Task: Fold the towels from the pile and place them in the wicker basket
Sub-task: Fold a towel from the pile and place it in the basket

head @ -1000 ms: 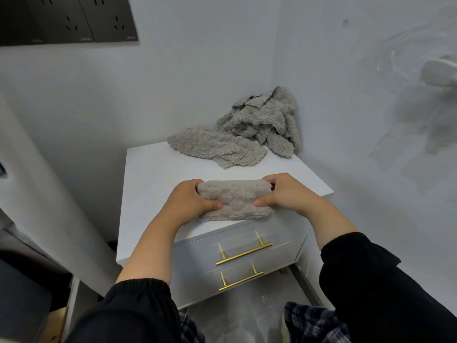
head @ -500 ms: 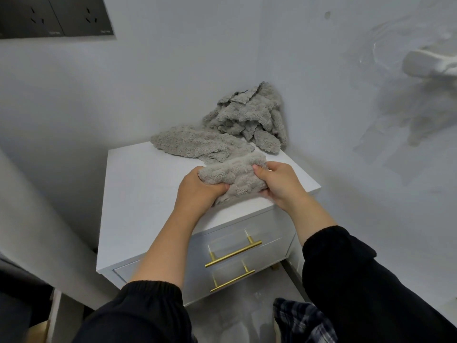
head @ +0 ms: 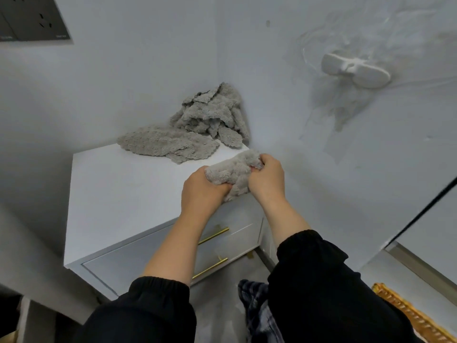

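Note:
A small folded grey towel (head: 233,173) is held up over the right front corner of the white nightstand (head: 118,194). My left hand (head: 201,191) grips its left end and my right hand (head: 265,179) grips its right end, fingers curled into the cloth. A pile of unfolded grey towels (head: 195,125) lies at the back of the nightstand top, in the wall corner. A woven wicker edge (head: 410,315), probably the basket, shows at the bottom right corner.
The nightstand has two drawers with brass handles (head: 214,236). White walls close in behind and to the right, with a white wall hook (head: 356,71) up right. A dark socket panel (head: 32,18) sits top left. A white door or panel (head: 432,224) stands right.
Both hands lifted the folded towel off the nightstand's front edge and carried it up and to the right. The view has turned right, bringing the wicker edge into sight.

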Demonstrator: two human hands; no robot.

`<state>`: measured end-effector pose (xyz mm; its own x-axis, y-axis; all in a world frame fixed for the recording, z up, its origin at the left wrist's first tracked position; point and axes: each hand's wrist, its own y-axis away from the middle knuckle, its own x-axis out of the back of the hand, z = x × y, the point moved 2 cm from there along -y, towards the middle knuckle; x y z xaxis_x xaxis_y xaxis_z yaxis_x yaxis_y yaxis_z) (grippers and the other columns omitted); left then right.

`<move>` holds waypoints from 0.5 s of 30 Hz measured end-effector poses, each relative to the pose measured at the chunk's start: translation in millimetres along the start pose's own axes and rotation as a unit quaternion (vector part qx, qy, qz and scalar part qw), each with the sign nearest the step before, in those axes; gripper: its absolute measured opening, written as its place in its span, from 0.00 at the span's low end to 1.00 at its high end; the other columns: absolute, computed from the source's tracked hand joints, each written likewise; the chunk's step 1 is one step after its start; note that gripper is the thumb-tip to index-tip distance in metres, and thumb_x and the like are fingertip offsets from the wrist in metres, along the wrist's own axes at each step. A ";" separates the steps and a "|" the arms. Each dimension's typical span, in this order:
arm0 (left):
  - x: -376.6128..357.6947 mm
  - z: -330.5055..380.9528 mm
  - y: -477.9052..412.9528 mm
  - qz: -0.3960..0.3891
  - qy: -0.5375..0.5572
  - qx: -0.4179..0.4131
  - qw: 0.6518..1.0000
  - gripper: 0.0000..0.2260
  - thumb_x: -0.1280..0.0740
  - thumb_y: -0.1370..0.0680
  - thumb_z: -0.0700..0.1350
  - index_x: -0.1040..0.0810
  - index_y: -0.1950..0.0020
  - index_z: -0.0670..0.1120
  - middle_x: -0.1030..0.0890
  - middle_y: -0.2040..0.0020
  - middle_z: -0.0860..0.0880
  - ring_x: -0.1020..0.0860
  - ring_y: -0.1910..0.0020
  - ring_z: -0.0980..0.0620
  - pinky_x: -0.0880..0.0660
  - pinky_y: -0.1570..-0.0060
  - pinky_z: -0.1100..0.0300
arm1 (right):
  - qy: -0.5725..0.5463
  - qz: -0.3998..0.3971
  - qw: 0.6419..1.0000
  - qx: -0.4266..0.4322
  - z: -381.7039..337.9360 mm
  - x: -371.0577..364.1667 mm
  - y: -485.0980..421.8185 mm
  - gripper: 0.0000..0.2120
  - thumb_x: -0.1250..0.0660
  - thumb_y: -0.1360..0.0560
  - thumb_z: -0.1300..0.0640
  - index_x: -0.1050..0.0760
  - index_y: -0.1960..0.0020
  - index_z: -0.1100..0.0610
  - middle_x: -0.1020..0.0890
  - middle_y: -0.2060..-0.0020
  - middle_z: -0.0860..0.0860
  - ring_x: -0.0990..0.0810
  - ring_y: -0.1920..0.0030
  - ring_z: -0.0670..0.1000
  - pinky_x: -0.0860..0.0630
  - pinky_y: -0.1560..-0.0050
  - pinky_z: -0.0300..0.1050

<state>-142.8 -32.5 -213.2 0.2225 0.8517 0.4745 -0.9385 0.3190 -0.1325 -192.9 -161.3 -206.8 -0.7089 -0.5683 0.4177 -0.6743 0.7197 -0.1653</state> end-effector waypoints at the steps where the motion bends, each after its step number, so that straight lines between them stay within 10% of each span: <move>1: -6.8 5.7 5.7 -0.019 -0.002 -0.010 1.000 0.09 0.28 0.31 0.42 0.21 0.53 0.44 0.19 0.57 0.48 0.21 0.56 0.49 0.25 0.58 0.57 | 0.007 0.008 1.000 0.005 3.6 9.2 1.9 0.11 0.42 0.31 0.70 0.30 0.61 0.55 0.25 0.65 0.49 0.26 0.60 0.53 0.37 0.70 0.39; 7: -49.3 35.1 32.4 -0.104 0.046 -0.030 0.993 0.13 0.27 0.30 0.46 0.23 0.47 0.47 0.20 0.54 0.52 0.22 0.54 0.52 0.26 0.60 0.60 | 0.099 0.056 0.992 0.046 9.8 71.8 6.8 0.10 0.44 0.35 0.71 0.32 0.63 0.58 0.26 0.68 0.51 0.29 0.66 0.53 0.38 0.72 0.43; 15: -98.4 78.1 67.3 -0.223 0.081 -0.010 0.971 0.13 0.31 0.39 0.51 0.25 0.58 0.49 0.18 0.55 0.46 0.19 0.53 0.44 0.21 0.52 0.44 | 0.235 0.108 0.960 0.108 12.8 150.5 23.9 0.23 0.40 0.29 0.68 0.24 0.37 0.53 0.31 0.52 0.49 0.30 0.56 0.50 0.38 0.59 0.40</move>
<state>-248.5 -127.3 -200.9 0.6467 0.6801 0.3454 -0.7335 0.6787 0.0368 -318.3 -234.8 -159.4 -0.6995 -0.1357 0.7016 -0.5852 0.6722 -0.4535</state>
